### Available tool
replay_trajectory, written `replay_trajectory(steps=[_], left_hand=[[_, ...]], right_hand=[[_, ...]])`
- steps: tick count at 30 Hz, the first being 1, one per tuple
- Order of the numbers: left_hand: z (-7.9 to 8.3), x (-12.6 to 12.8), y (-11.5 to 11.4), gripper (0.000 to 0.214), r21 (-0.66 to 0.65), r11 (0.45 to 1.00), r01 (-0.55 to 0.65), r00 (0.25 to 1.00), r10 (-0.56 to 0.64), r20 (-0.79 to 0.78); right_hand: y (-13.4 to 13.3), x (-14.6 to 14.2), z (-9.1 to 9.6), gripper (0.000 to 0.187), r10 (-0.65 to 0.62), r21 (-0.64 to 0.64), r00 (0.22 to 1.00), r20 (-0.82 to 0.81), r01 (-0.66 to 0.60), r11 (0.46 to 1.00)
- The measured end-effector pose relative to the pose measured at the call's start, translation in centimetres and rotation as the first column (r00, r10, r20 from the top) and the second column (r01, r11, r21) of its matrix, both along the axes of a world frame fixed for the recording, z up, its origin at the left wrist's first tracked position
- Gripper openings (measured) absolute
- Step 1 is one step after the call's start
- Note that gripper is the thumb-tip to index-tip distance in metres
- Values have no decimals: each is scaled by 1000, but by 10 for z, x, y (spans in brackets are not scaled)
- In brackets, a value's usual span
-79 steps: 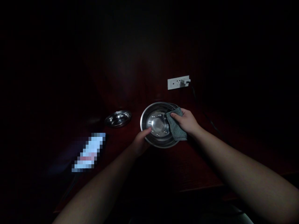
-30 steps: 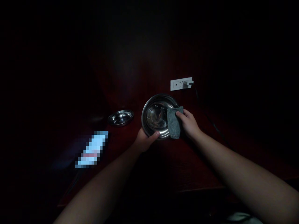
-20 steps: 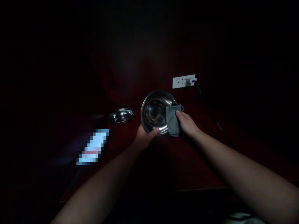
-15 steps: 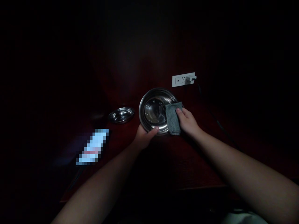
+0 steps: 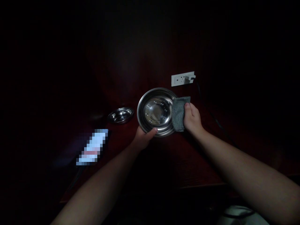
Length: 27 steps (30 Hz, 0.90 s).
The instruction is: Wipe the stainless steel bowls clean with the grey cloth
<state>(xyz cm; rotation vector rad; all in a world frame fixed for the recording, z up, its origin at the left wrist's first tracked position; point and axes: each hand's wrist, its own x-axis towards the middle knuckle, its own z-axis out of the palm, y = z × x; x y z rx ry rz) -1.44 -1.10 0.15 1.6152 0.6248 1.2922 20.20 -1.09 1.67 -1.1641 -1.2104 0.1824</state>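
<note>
A large steel bowl [image 5: 154, 111] is tilted toward me above a dark red wooden table [image 5: 187, 156]. My left hand [image 5: 143, 137] grips its near rim, thumb over the edge. My right hand [image 5: 192, 118] is closed on a folded grey cloth [image 5: 179, 113] that is pressed against the bowl's right rim. The room is very dark, and only the middle of the scene is lit.
A smaller steel dish [image 5: 120, 115] rests on the table to the left of the bowl. A lit, blurred-out phone screen [image 5: 92, 147] lies further left. A white wall socket [image 5: 181, 79] with a plug and a dark cable [image 5: 211, 114] sits behind the bowl.
The cloth slid from inside the bowl's right side out to its right rim. The bowl tilted and shifted slightly up and left in my left hand.
</note>
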Motion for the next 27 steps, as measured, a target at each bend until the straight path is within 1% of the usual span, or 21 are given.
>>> replay_trajectory(steps=[3, 5, 8, 11, 14, 16, 18, 20, 22, 27], left_hand=[[-2, -1, 1, 49, 27, 1000, 9, 999, -9, -31], [-2, -1, 1, 49, 34, 999, 38, 999, -36, -41], [-3, -1, 1, 49, 35, 998, 58, 998, -57, -37], [-3, -1, 2, 50, 12, 999, 39, 999, -38, -32], [-3, -1, 2, 52, -6, 1000, 12, 999, -12, -30], [-3, -1, 2, 52, -2, 1000, 3, 999, -3, -32], [-4, -1, 3, 52, 2, 1000, 9, 999, -9, -33], [-4, -1, 3, 53, -7, 1000, 25, 999, -25, -27], [-5, 0, 4, 54, -17, 999, 44, 999, -45, -16], [-4, 0, 4, 57, -12, 996, 84, 996, -84, -6]], right_hand=[[1, 4, 1, 45, -58, 56, 997, -55, 61, 997], [0, 5, 3, 46, -51, 69, 996, -75, 57, 996], [-3, 1, 5, 49, -23, 24, 996, -89, 25, 999], [-7, -2, 6, 53, -20, -28, 994, -103, 17, 999], [-8, -1, 7, 54, 28, -51, 992, -120, -35, 998], [-7, 0, 7, 51, 67, -65, 988, -139, -76, 995], [-4, 1, 6, 43, 120, -68, 981, -155, -131, 989], [-1, 0, 5, 36, 191, -64, 971, -146, -201, 977], [2, -1, 3, 32, 234, -55, 964, -122, -242, 969], [7, 0, -1, 27, 209, -54, 975, -73, -213, 976]])
